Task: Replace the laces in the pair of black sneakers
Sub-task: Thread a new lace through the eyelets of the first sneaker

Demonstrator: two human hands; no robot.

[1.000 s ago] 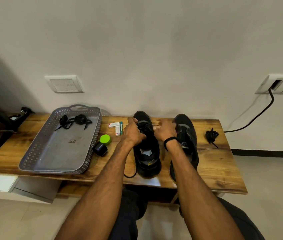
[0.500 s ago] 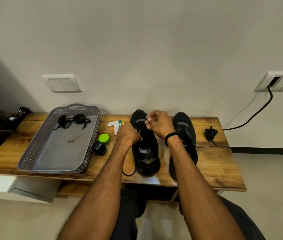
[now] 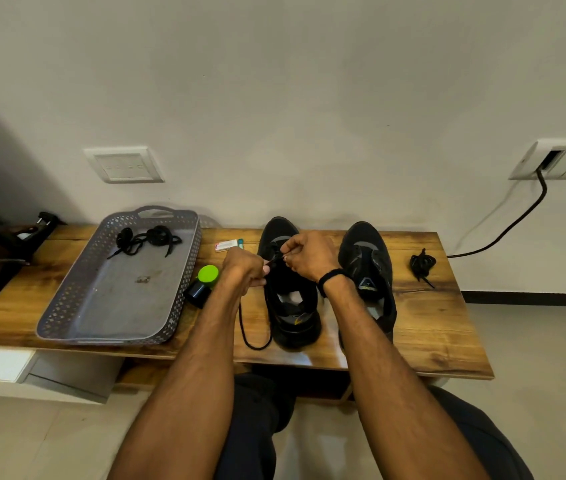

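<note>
Currently, both hands, left hand (image 3: 244,269) and right hand (image 3: 305,255), pinch a thin black lace (image 3: 253,336) above the left-side black fabric sneaker (image 3: 290,306) on the wooden surface (image 3: 441,327). Its mate, the second black sneaker (image 3: 368,268), stands just beside it; a grey perforated plastic tray (image 3: 66,306) lies well apart from it.

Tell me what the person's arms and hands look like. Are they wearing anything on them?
Both forearms are bare, with no sleeves in view, and a little hair shows on them. The right hand has a thin black band around its wrist. The left hand has nothing on its wrist. No gloves, and I can't make out any rings.
</note>
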